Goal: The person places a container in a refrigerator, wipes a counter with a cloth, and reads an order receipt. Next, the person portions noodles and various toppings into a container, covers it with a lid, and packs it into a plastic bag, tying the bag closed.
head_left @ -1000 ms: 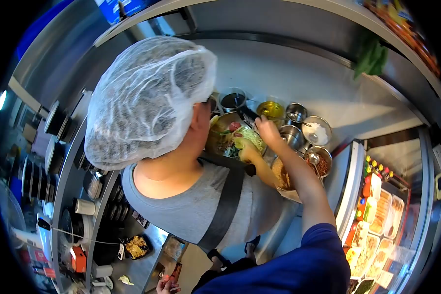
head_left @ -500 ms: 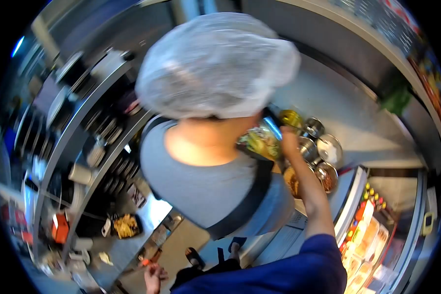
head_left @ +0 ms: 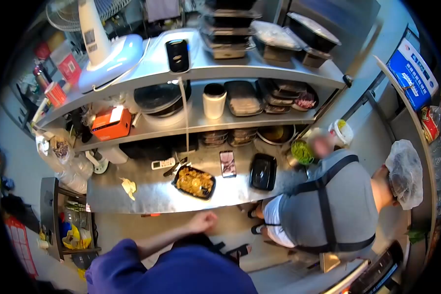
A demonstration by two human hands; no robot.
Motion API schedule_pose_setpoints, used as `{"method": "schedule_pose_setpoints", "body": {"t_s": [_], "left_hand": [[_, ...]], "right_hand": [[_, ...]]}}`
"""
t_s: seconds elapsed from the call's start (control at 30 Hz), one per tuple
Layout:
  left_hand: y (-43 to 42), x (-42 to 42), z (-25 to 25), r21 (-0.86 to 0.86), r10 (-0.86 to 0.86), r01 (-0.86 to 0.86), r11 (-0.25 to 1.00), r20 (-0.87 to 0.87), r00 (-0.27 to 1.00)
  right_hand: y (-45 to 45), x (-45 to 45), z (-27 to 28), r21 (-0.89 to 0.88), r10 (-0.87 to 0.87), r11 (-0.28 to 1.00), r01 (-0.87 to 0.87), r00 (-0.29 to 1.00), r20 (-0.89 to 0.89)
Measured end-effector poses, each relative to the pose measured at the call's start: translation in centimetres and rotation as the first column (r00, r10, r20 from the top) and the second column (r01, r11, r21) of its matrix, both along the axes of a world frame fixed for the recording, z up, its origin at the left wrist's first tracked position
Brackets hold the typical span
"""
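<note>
My left hand (head_left: 202,222) hangs in front of the steel counter (head_left: 147,200), below its front edge and touching nothing. Its fingers look loosely curled, with no object visible in them. Nearest to it on the counter is a black tray of yellow-brown food (head_left: 195,182). A phone (head_left: 227,164) lies to the right of that tray, and farther right stands an empty black container (head_left: 263,171). Behind the tray is a white remote control (head_left: 162,163). A crumpled pale-yellow thing (head_left: 129,188) lies to the left. My right hand is out of view.
A co-worker in a grey top (head_left: 323,201) and hair cover stands at the right, close to the counter's end. Shelves above the counter bear a fan (head_left: 110,54), stacked containers (head_left: 229,34), an orange box (head_left: 111,123) and a white canister (head_left: 214,100).
The view has swung left from the co-worker's back and metal pots to the counter. My right hand, earlier stretched toward the pots, has left the view. My left hand now appears nearer the counter.
</note>
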State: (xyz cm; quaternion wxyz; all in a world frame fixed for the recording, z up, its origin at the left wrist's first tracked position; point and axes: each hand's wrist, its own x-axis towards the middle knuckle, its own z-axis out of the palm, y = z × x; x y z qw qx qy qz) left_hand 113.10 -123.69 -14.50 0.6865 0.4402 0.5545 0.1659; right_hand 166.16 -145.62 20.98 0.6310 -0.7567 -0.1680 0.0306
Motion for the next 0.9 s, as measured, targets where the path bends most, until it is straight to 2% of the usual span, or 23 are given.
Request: {"method": "schedule_pose_setpoints", "body": {"t_s": [0.03,0.07,0.1,0.13,0.17,0.2,0.23,0.27,0.3,0.37,0.43,0.5,0.53,0.57,0.63,0.67,0.7,0.73,0.87,0.9], "left_hand": [[0.9,-1.3,0.0,0.044,-0.016,0.014,0.999,0.05,0.999],[1.3,-3.0,-0.2,0.028,0.018,-0.019,0.999,0.045,0.999],[2.8,-5.1,0.8,0.029,0.047,-0.048,0.998,0.03,0.998],[3.2,-7.1,0.8,0.04,0.104,-0.106,0.994,0.054,0.993],[3.2,-9.1,0.9,0.051,0.162,-0.166,0.985,0.074,0.984],[3.2,-10.8,1.5,-0.01,0.228,-0.228,0.974,0.056,0.972],[2.7,-12.7,1.6,-0.022,0.216,-0.215,0.976,0.064,0.974],[2.0,-14.6,1.7,-0.05,0.296,-0.292,0.955,0.077,0.952],[1.3,-16.1,1.6,-0.078,0.377,-0.37,0.926,0.089,0.922],[-0.5,-19.6,0.4,-0.085,0.438,-0.431,0.898,0.095,0.894],[-3.2,-22.1,-0.1,-0.139,0.583,-0.573,0.808,0.05,0.811],[-6.2,-24.5,-0.9,-0.126,0.644,-0.636,0.762,0.034,0.765],[-7.5,-25.3,-0.6,-0.14,0.705,-0.696,0.704,0.017,0.709],[-8.7,-26.3,-0.7,-0.149,0.76,-0.752,0.642,-0.003,0.65],[-11.1,-27.8,-0.5,-0.124,0.788,-0.784,0.609,-0.018,0.615],[-12.3,-28.3,0.2,-0.123,0.838,-0.834,0.538,-0.024,0.544],[-13.2,-28.8,0.8,-0.12,0.88,-0.876,0.467,-0.029,0.474],[-13.9,-29.1,1.2,-0.135,0.891,-0.887,0.443,-0.048,0.452],[-14.2,-29.5,2.3,-0.122,0.892,-0.892,0.435,-0.073,0.445],[-13.7,-29.6,2.4,-0.115,0.886,-0.886,0.449,-0.074,0.459]], "right_hand": [[2.4,-5.0,1.5,-0.086,0.066,0.994,-0.063,0.997,0.038],[5.2,-9.7,2.0,-0.005,0.207,0.978,-0.208,0.976,-0.074],[5.3,-10.1,-0.2,-0.095,0.233,0.963,-0.252,0.957,-0.175],[7.7,-12.2,-0.2,-0.186,0.315,0.88,-0.437,0.83,-0.46],[9.7,-15.0,-4.0,-0.114,0.297,0.928,-0.355,0.89,-0.347],[12.8,-18.6,-5.4,-0.132,0.372,0.878,-0.46,0.829,-0.417],[15.8,-22.3,-6.6,-0.174,0.389,0.831,-0.528,0.776,-0.496],[18.9,-26.0,-7.8,-0.212,0.399,0.773,-0.598,0.718,-0.57],[21.3,-26.9,-10.5,-0.102,0.56,0.592,-0.799,0.499,-0.662],[24.6,-30.4,-16.9,-0.076,0.57,0.508,-0.858,0.401,-0.717],[27.8,-33.1,-21.8,-0.074,0.564,0.403,-0.912,0.311,-0.765],[30.8,-36.5,-25.3,-0.073,0.581,0.372,-0.925,0.293,-0.759],[31.9,-37.9,-26.5,-0.106,0.641,0.287,-0.952,0.273,-0.717],[32.9,-39.5,-26.2,-0.15,0.649,0.15,-0.977,0.212,-0.731],[34.1,-42.9,-26.3,-0.096,0.596,-0.011,-0.995,0.07,-0.8],[34.7,-45.4,-25.4,-0.016,0.553,-0.035,-0.999,-0.006,-0.833],[35.3,-48.1,-25.6,0.009,0.535,0.0,-1.0,-0.008,-0.845],[36.1,-50.4,-27.0,0.089,0.549,0.004,-0.996,-0.072,-0.833],[40.2,-59.7,-28.5,0.152,0.696,0.048,-0.987,-0.076,-0.714],[40.9,-61.4,-28.9,0.177,0.719,0.1,-0.979,-0.052,-0.693]]}}
